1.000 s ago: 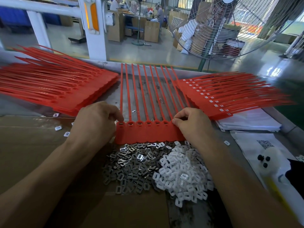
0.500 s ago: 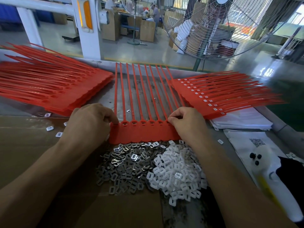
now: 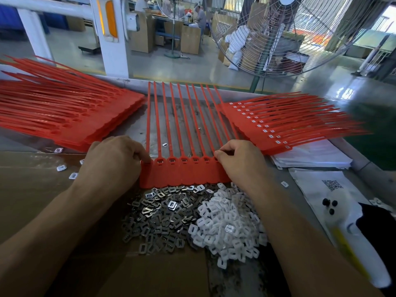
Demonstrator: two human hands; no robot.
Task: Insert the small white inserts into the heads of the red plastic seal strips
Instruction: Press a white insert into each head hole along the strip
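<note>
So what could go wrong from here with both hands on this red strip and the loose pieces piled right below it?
The metal clips and white inserts lie in touching piles, so a wrong piece could get picked.

The seal strip is held only at its ends by the left hand and right hand; its long tails could shift and skew the heads.

Stray inserts already lie scattered; more may roll off.

- Red strip stacks [image 3: 70,116] and [image 3: 278,125] wall the bench [image 3: 137,125] left and right.
- Metal clips [image 3: 158,217] and white inserts [image 3: 225,228] crowd the near side.
- Bare cardboard [image 3: 32,185] lies open at left.
</note>
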